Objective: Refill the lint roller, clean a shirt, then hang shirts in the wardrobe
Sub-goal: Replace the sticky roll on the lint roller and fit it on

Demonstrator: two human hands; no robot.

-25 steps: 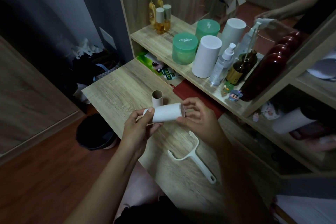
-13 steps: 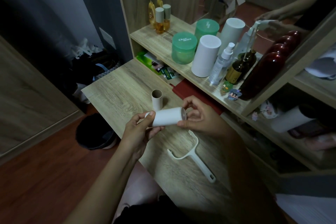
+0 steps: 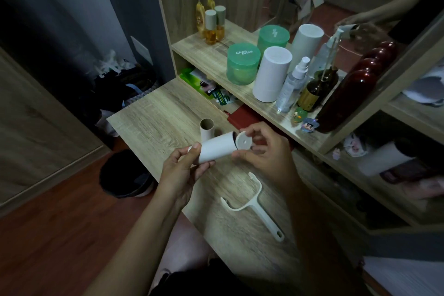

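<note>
From the head view, on the shelf [image 3: 240, 94] a translucent green jar [image 3: 243, 65] holds something pale, and a small capped bottle [image 3: 211, 29] holds amber liquid. Above the surface [image 3: 153, 122], the left hand [image 3: 182, 172] has its grip wrapped round the left end of one white lint roll [image 3: 216, 148]. The right hand [image 3: 265, 152] has its grip pinching one round white end cap [image 3: 243, 143], which is tilted against the roll's open right end. One empty cardboard core [image 3: 207, 128] stands upright just behind the roll. One white roller handle [image 3: 253, 206] lies flat on the surface, nearer the person.
</note>
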